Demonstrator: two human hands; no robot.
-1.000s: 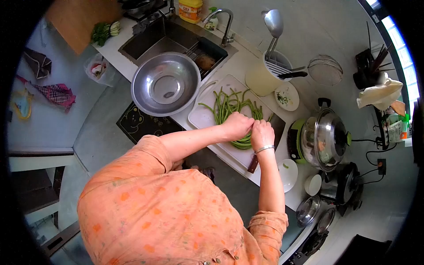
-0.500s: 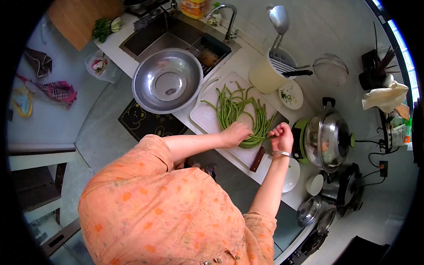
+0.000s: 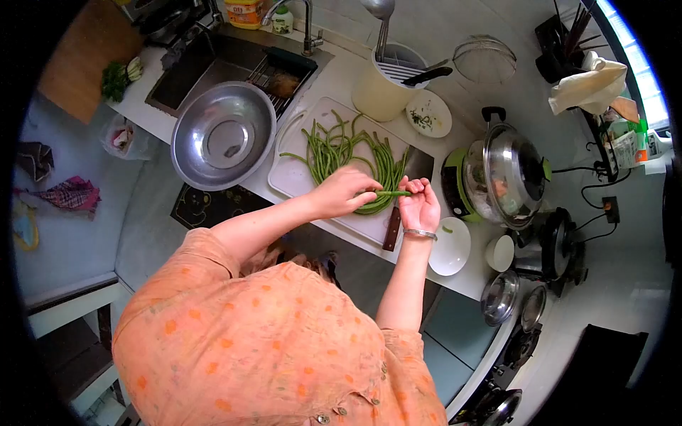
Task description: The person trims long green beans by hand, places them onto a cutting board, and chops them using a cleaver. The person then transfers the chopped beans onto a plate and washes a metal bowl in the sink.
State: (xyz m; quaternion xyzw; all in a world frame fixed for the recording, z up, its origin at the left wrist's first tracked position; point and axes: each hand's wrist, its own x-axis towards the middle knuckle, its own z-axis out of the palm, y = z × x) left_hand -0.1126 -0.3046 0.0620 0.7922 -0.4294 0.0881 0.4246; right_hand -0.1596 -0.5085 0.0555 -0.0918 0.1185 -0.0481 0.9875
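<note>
Long green beans (image 3: 330, 153) lie in a loose pile on a white cutting board (image 3: 290, 170). Over the pile's near edge, my left hand (image 3: 346, 190) pinches one end of a green bean (image 3: 391, 193). The fingers of my right hand (image 3: 420, 204) are closed on its other end, so the bean stretches between both hands. Below my right hand a cleaver lies on the board, its brown handle (image 3: 391, 230) toward me and its blade (image 3: 420, 163) partly hidden. A white bowl (image 3: 449, 257) with a small green piece inside stands right of my right wrist.
A large steel basin (image 3: 186, 145) stands by the sink (image 3: 167, 91) on the left. Behind the board are a cream utensil bucket (image 3: 380, 92) and a plate with green scraps (image 3: 429, 113). A lidded glass cooker (image 3: 508, 177) and a small white bowl (image 3: 500, 253) are at right.
My hands have risen off the pile with a bean held between them. The view has shifted, so the counter things appear farther left.
</note>
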